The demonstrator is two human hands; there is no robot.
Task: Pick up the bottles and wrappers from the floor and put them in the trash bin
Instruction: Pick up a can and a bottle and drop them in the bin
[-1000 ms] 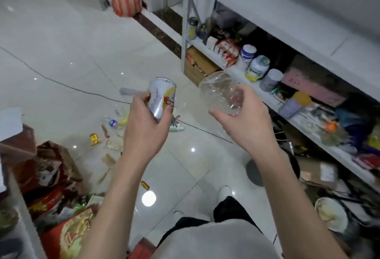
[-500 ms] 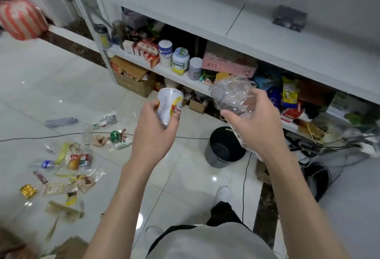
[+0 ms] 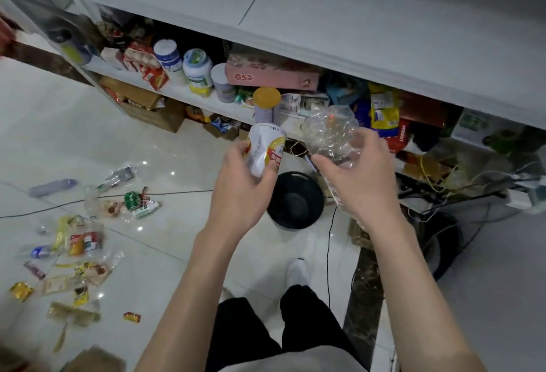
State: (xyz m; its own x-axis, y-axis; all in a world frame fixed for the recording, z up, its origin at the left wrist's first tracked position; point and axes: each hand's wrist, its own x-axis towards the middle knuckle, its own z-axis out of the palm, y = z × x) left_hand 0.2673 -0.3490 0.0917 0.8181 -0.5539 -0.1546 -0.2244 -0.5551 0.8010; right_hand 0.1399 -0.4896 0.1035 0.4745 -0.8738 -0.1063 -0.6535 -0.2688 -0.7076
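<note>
The left grip (image 3: 239, 191) is clenched round a white, yellow and red can (image 3: 266, 150); the can's long axis stands nearly upright, leaning a little to the right, its top end pointing up and away from the person; its lower end is hidden in the palm. The right grip (image 3: 360, 182) grasps a crushed clear plastic bottle (image 3: 328, 132); its long axis runs on a slant from upper left to lower right, passing under the fingers, with one crumpled end above the grip and the other showing below the palm; which end is the neck is hard to make out. Both are held in the air in front of the person, with the round black trash bin (image 3: 317, 212) just below them in the picture, its mouth open upward on the floor (image 3: 177, 150); the left grip covers part of its rim.

Well apart to the left, wrappers (image 3: 79, 241) lie scattered on the floor; a greyish bottle (image 3: 51, 187) lies on its side beyond them, its long axis roughly left to right; a small blue-capped bottle (image 3: 40, 251) is blurred. A thin black cable (image 3: 177, 194) crosses the floor. Behind the bin a cluttered shelf (image 3: 206, 99) holds jars and boxes; its right part is dark and tangled.
</note>
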